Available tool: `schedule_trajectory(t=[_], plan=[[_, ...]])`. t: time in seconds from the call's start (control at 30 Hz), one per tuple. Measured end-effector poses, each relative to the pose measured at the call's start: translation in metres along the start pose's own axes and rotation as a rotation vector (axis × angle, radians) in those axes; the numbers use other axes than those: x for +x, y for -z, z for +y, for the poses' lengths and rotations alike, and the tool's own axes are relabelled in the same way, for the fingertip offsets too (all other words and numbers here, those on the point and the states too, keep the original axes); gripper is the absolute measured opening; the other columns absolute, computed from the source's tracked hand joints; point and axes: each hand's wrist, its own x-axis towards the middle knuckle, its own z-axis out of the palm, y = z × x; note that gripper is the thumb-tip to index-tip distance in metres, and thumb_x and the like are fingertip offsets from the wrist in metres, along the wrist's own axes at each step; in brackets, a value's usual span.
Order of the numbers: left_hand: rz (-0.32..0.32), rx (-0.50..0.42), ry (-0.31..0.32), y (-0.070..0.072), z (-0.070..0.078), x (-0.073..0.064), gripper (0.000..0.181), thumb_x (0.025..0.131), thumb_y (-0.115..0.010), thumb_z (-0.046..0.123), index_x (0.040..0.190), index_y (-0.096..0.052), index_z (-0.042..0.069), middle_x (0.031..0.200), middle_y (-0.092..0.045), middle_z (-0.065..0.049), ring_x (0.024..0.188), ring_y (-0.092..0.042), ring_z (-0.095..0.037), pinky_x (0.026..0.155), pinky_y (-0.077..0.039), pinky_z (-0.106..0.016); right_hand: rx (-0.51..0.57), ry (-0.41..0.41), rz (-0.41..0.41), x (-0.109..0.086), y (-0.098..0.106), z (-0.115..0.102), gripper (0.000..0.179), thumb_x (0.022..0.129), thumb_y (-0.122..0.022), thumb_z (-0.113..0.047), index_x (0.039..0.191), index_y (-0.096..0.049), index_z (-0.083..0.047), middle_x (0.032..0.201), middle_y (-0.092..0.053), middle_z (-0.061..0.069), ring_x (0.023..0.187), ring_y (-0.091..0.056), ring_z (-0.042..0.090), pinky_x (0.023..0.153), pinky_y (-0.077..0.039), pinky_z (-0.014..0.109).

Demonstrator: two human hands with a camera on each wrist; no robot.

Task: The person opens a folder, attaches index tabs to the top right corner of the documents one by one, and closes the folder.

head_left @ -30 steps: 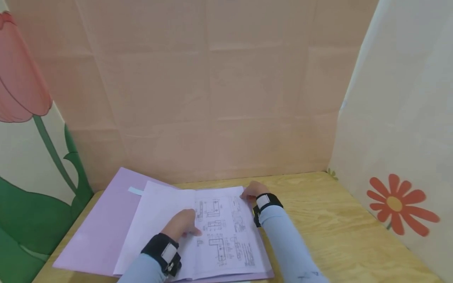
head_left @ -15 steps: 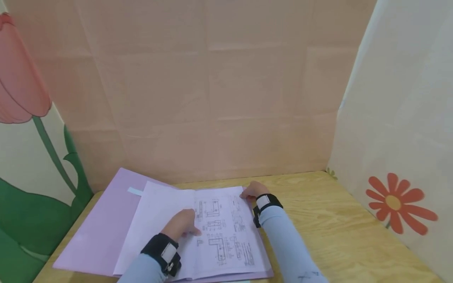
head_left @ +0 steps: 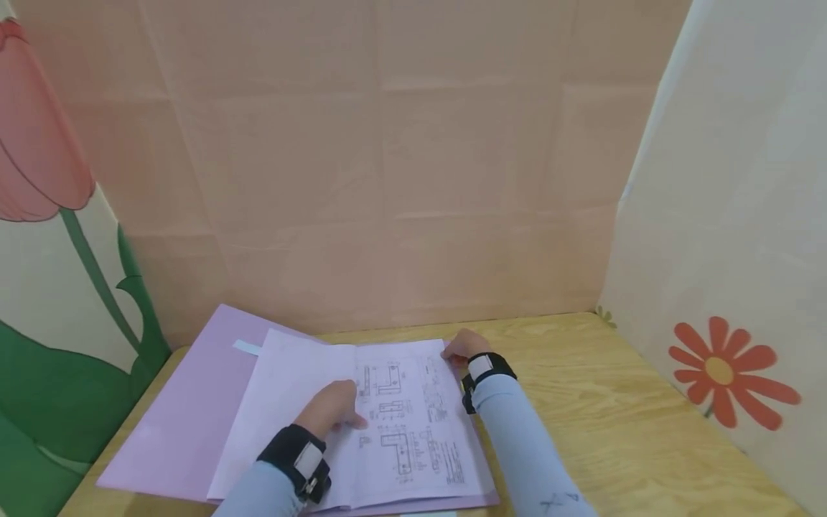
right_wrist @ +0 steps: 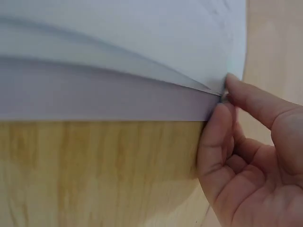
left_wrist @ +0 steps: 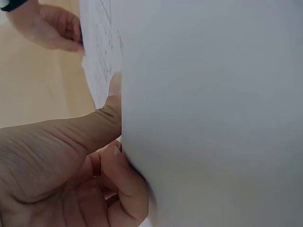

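Here, page corner (right_wrist: 214,81) in right hand (right_wrist: 258,163).

Decent room on the right, cramped everywhere else
You could easily slide a hand over the table (head_left: 646,431) between the right sleeve (head_left: 533,449) and the flower-print wall (head_left: 762,222). Left hand (head_left: 331,411) and right hand (head_left: 466,345) kinda box in the printed page (head_left: 413,402). Purple cover (head_left: 174,424) hogs the left, tan wall (head_left: 388,179) blocks the back.

Pages (head_left: 413,416) lie on the folder (head_left: 181,424) at the table's (head_left: 614,424) left, backdrop (head_left: 388,158) behind.
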Motion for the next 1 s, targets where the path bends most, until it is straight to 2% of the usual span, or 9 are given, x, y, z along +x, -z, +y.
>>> schedule_trajectory(t=[0.17, 0.4, 0.47, 0.6, 0.7, 0.8, 0.87, 0.93, 1.0], plan=[[-0.007, -0.005, 0.002, -0.002, 0.001, 0.001, 0.049, 0.071, -0.084, 0.018, 0.109, -0.061, -0.002, 0.079, -0.058, -0.011, 0.064, -0.056, -0.023, 0.059, -0.048, -0.031, -0.035, 0.027, 0.018, 0.000, -0.002, 0.001, 0.027, 0.080, -0.078, -0.027, 0.068, -0.068, -0.005, 0.055, -0.054, 0.001, 0.051, -0.049, 0.014, 0.050, -0.036, 0.024], [-0.008, -0.011, 0.020, -0.004, 0.001, 0.002, 0.051, 0.069, -0.085, 0.018, 0.110, -0.061, -0.002, 0.080, -0.058, -0.011, 0.064, -0.056, -0.023, 0.059, -0.048, -0.031, 0.071, 0.005, 0.009, -0.004, 0.001, 0.005, 0.020, 0.077, -0.081, -0.019, 0.086, -0.074, -0.002, 0.068, -0.065, 0.007, 0.060, -0.058, 0.019, 0.055, -0.042, 0.027], [-0.009, -0.006, 0.026, -0.005, 0.001, 0.003, 0.052, 0.069, -0.085, 0.018, 0.110, -0.061, -0.002, 0.080, -0.058, -0.011, 0.064, -0.056, -0.023, 0.059, -0.048, -0.031, 0.079, 0.005, 0.024, -0.003, -0.002, 0.006, 0.022, 0.076, -0.082, -0.022, 0.082, -0.073, -0.003, 0.065, -0.063, 0.006, 0.058, -0.057, 0.018, 0.053, -0.041, 0.026], [-0.007, -0.003, 0.025, -0.007, 0.000, 0.006, 0.052, 0.069, -0.085, 0.019, 0.110, -0.061, -0.002, 0.079, -0.057, -0.011, 0.064, -0.056, -0.023, 0.059, -0.048, -0.031, 0.021, 0.039, 0.045, 0.002, -0.008, 0.007, 0.031, 0.077, -0.081, -0.031, 0.067, -0.066, -0.005, 0.055, -0.054, 0.002, 0.049, -0.049, 0.015, 0.047, -0.036, 0.025], [-0.003, 0.008, 0.012, -0.007, 0.000, 0.007, 0.052, 0.070, -0.085, 0.019, 0.110, -0.061, -0.002, 0.079, -0.057, -0.010, 0.064, -0.057, -0.023, 0.058, -0.048, -0.031, -0.012, 0.087, 0.021, 0.002, -0.005, 0.009, 0.028, 0.081, -0.078, -0.029, 0.068, -0.067, -0.006, 0.056, -0.054, 0.001, 0.049, -0.048, 0.014, 0.047, -0.037, 0.023], [-0.002, 0.006, 0.010, -0.006, 0.001, 0.007, 0.052, 0.070, -0.084, 0.019, 0.111, -0.061, -0.002, 0.080, -0.058, -0.010, 0.064, -0.057, -0.023, 0.059, -0.048, -0.031, 0.013, 0.115, -0.061, 0.001, 0.007, 0.011, 0.017, 0.084, -0.075, -0.019, 0.076, -0.071, -0.004, 0.061, -0.059, 0.002, 0.053, -0.052, 0.014, 0.049, -0.040, 0.022], [-0.003, 0.006, 0.012, -0.005, 0.001, 0.006, 0.051, 0.070, -0.084, 0.018, 0.111, -0.061, -0.002, 0.081, -0.058, -0.011, 0.065, -0.057, -0.023, 0.059, -0.048, -0.031, 0.013, 0.127, -0.099, -0.001, 0.015, 0.011, 0.016, 0.085, -0.073, -0.016, 0.077, -0.072, -0.003, 0.061, -0.060, 0.002, 0.053, -0.052, 0.014, 0.049, -0.039, 0.022], [-0.003, 0.008, 0.016, -0.004, 0.001, 0.005, 0.051, 0.070, -0.085, 0.018, 0.111, -0.061, -0.002, 0.081, -0.058, -0.011, 0.065, -0.057, -0.023, 0.059, -0.049, -0.031, 0.024, 0.140, -0.117, -0.002, 0.022, 0.009, 0.018, 0.086, -0.071, -0.016, 0.075, -0.071, -0.002, 0.060, -0.059, 0.002, 0.052, -0.050, 0.013, 0.048, -0.037, 0.021], [-0.002, 0.012, 0.022, -0.003, 0.001, 0.005, 0.051, 0.070, -0.085, 0.018, 0.111, -0.061, -0.001, 0.081, -0.058, -0.011, 0.065, -0.057, -0.023, 0.059, -0.049, -0.031, 0.015, 0.165, -0.101, -0.004, 0.025, 0.008, 0.019, 0.085, -0.072, -0.016, 0.072, -0.071, -0.002, 0.059, -0.059, 0.002, 0.051, -0.050, 0.012, 0.048, -0.037, 0.021]])
